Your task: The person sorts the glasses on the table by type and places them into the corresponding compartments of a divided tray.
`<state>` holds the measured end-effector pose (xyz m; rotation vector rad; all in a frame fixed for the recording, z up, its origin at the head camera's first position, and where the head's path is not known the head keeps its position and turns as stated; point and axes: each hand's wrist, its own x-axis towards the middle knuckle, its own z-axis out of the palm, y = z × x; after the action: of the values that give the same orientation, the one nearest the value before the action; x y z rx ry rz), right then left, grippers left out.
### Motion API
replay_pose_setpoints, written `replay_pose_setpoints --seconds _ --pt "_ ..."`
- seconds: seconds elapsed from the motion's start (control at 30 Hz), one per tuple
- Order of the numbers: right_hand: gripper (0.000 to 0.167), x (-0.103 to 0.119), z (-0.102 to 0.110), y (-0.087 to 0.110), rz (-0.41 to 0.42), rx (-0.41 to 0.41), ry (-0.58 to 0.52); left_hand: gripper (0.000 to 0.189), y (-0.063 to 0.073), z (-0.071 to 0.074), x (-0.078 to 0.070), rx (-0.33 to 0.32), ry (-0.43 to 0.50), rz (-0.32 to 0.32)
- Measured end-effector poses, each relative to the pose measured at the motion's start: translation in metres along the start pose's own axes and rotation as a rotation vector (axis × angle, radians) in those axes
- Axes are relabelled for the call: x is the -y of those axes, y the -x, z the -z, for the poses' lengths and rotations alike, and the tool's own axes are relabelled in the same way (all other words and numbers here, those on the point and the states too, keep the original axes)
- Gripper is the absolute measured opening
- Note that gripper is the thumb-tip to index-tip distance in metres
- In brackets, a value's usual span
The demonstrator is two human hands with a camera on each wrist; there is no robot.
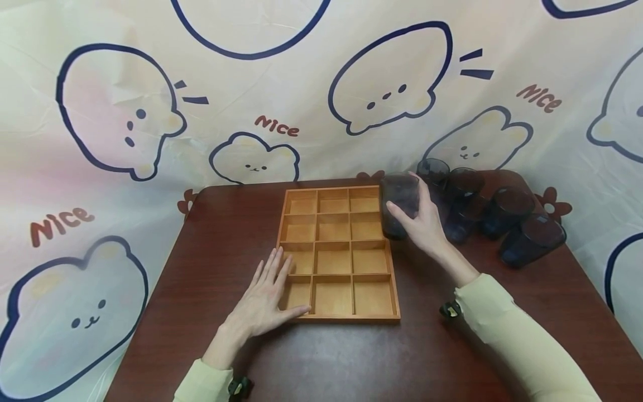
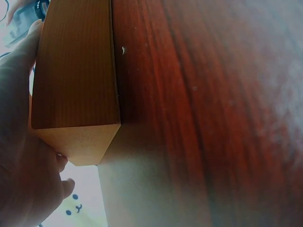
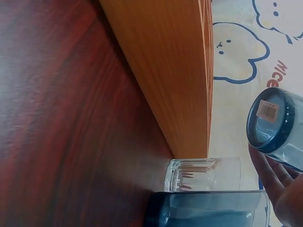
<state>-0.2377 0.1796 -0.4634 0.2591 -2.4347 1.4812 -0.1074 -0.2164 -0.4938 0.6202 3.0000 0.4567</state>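
My right hand (image 1: 426, 220) grips a dark tinted glass (image 1: 400, 204) above the right edge of a wooden compartment tray (image 1: 346, 320). In the right wrist view the glass (image 3: 271, 120) is off the table, with a small label on its base. My left hand (image 1: 261, 298) rests at the tray's near left corner. Its fingers lie extended along the left side and the thumb touches the front rim. The left wrist view shows the tray's wall (image 2: 75, 66) beside that hand. The tray's compartments hold nothing that I can see.
Several more tinted glasses stand grouped at the table's far right, the nearest glass (image 1: 532, 240) close to the right edge. One clear glass (image 3: 203, 172) stands by the tray's end. A printed cloth (image 1: 311, 100) hangs behind the brown table (image 1: 201, 268).
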Motion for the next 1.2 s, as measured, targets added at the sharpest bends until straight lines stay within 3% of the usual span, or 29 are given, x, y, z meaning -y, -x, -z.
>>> replay_pose_setpoints --seconds 0.37,0.57,0.87,1.2 --pt "0.103 0.032 -0.022 -0.025 -0.024 0.09 0.033 0.125 0.001 0.0 0.002 0.027 0.02 0.011" --pt "0.098 0.042 -0.033 -0.041 -0.034 0.13 0.033 0.128 0.001 0.0 0.003 0.025 0.018 0.001" --pt "0.1 0.041 -0.044 -0.06 -0.058 0.168 -0.003 0.131 0.0 0.002 0.001 0.031 0.026 0.0" --pt "0.106 0.038 -0.066 -0.071 -0.048 0.208 0.081 0.13 0.001 0.004 0.0 0.03 0.048 -0.005"
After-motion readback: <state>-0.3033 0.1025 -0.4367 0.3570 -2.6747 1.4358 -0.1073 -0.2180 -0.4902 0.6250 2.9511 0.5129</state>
